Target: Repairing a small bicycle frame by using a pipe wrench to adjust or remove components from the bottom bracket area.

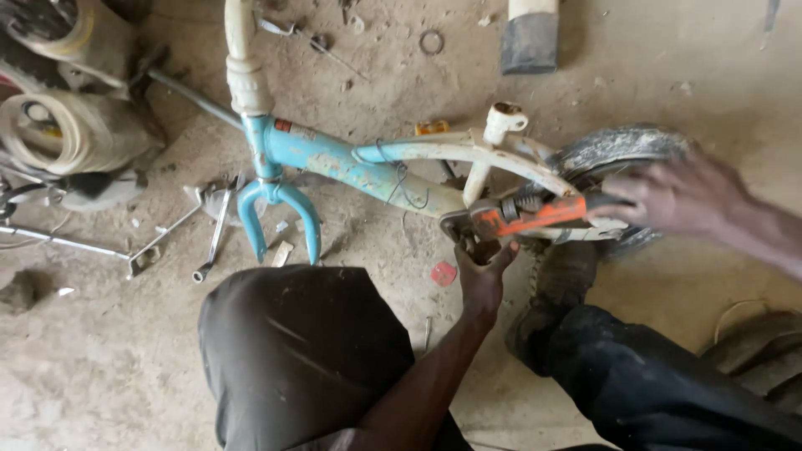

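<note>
A small blue and white bicycle frame [351, 163] lies on its side on the dirt floor, its blue fork [276, 209] without a wheel and its rear tyre [614, 150] at the right. An orange pipe wrench [522, 219] has its jaws at the frame's bottom bracket. My right hand [677, 196], blurred, grips the wrench's handle end. My left hand [483, 271] reaches up from below and holds the underside of the bracket beside the wrench jaws. My knees, in dark trousers, fill the lower part of the view.
Spanners [219, 230] and a metal rod [63, 242] lie on the ground left of the fork. Coiled tyres and tubes [67, 129] are piled at the far left. A metal ring [431, 42] lies at the top. Another tyre [764, 351] sits at the lower right.
</note>
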